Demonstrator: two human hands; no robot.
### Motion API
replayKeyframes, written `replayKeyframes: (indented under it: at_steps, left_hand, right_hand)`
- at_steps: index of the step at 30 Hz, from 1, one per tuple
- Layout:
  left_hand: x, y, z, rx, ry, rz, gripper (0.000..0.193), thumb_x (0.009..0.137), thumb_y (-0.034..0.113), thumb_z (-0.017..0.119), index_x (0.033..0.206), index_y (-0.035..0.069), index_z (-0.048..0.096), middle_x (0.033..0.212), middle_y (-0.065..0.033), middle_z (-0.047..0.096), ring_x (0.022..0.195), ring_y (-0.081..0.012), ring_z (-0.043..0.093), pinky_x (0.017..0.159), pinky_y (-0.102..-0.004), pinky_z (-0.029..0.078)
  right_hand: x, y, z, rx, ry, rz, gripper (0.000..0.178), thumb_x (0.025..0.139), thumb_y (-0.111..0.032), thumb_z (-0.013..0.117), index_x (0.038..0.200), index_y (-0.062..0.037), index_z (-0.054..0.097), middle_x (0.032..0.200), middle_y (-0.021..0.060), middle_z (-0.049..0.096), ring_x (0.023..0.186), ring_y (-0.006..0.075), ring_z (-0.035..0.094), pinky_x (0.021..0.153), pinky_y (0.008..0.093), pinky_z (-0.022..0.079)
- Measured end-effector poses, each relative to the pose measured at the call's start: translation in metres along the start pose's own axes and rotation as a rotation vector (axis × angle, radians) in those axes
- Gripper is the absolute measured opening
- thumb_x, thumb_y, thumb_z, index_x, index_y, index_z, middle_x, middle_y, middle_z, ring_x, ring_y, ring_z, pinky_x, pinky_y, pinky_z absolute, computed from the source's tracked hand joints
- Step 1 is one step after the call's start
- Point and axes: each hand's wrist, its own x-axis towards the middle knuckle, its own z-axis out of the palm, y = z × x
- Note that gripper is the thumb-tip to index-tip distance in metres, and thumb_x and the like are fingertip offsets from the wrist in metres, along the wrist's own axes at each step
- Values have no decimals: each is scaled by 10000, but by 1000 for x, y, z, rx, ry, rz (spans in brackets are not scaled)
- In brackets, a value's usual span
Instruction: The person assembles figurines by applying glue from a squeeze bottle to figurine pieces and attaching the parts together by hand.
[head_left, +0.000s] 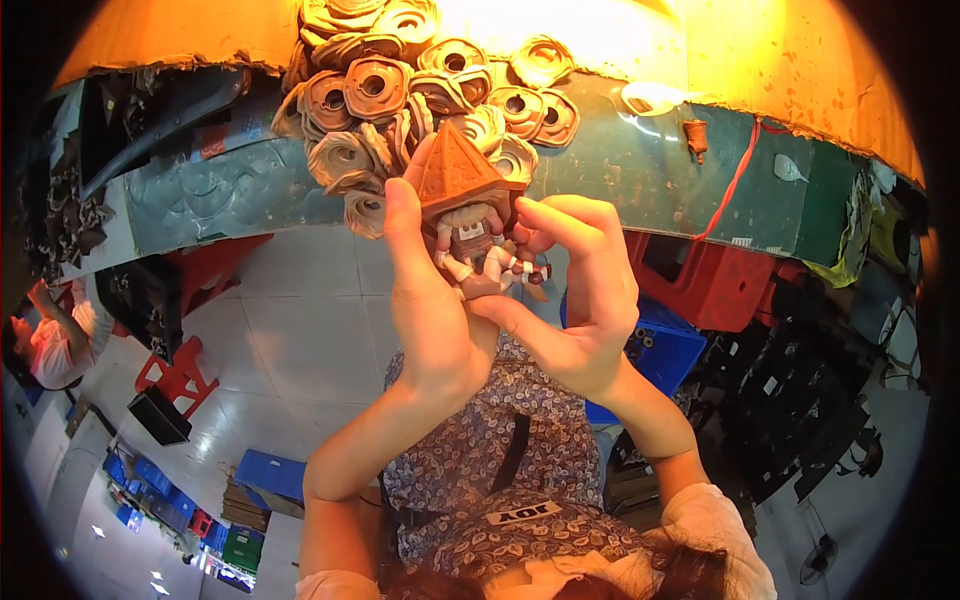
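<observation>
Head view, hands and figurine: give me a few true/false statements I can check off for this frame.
1. Both hands hold one small figurine with a brown pointed top. True.
2. The left hand lies flat on the workbench. False: it is raised and grips the figurine's left side.
3. A pile of ring-shaped tan pieces lies on the workbench beyond the figurine. True.
4. The right hand holds a paintbrush. False: no brush shows; its fingers pinch the figurine's right side.
5. A red cord hangs down the bench's front edge at right. True.
</observation>
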Motion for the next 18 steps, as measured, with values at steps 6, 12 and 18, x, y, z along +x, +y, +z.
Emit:
replayKeyframes:
  at_steps: [6, 12, 18]
  left_hand:
    - [-3, 0, 4, -72, 74, 32, 517, 917, 571, 367, 1121, 120, 517, 967, -23, 585, 839, -140, 572, 724, -305, 470]
    - [-6, -1, 10, -103, 60, 69, 513, 924, 546, 384, 1114, 91, 525, 965, -31, 589, 851, -140, 582, 756, -291, 484]
    - [-11, 2, 7, -9, 29, -23, 566, 961, 512, 310, 1327, 86, 385, 1144, -57, 537, 970, -147, 538, 820, -274, 469]
  right_hand:
    - [3, -6, -1, -29, -31, -53, 509, 552, -66, 830, 1007, 15, 616, 966, 124, 549, 815, 219, 577, 676, 301, 497]
    - [-2, -10, 1, -73, -7, -119, 411, 508, -31, 815, 874, 37, 640, 923, 111, 563, 781, 241, 558, 658, 315, 481]
    - [-8, -8, 2, -214, 30, -273, 440, 440, -57, 778, 832, 101, 651, 897, 113, 591, 759, 274, 555, 640, 341, 491]
